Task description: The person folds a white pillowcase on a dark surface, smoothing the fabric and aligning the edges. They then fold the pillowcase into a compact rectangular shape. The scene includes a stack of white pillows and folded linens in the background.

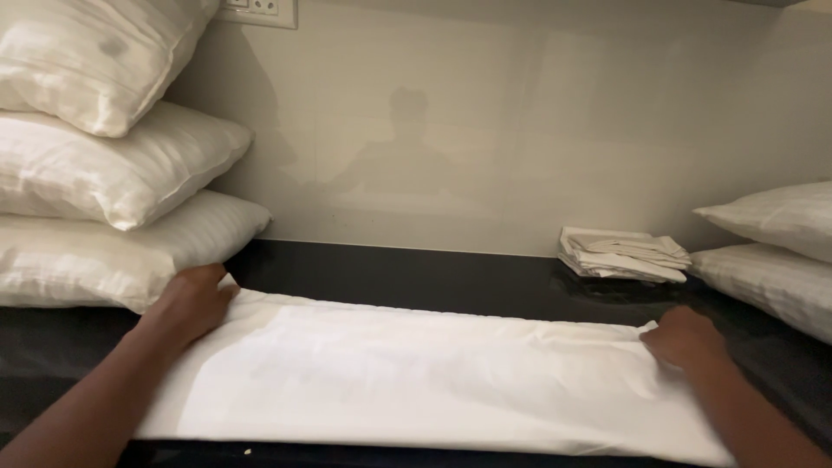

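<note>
Fingers point(208, 282) pin white cloth point(416, 381) lying left-to-right.

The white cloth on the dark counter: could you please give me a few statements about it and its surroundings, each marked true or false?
1. The left hand rests on the far left corner of the white cloth. True.
2. The right hand is lifted clear of the cloth. False: it presses on the cloth's far right corner.
3. Three pillows are stacked at the left, by the wall. True.
4. The small pile of folded cloths lies on top of the white cloth. False: it sits apart, on the dark counter by the wall.
5. The white cloth is crumpled into a ball. False: it lies spread flat.
</note>
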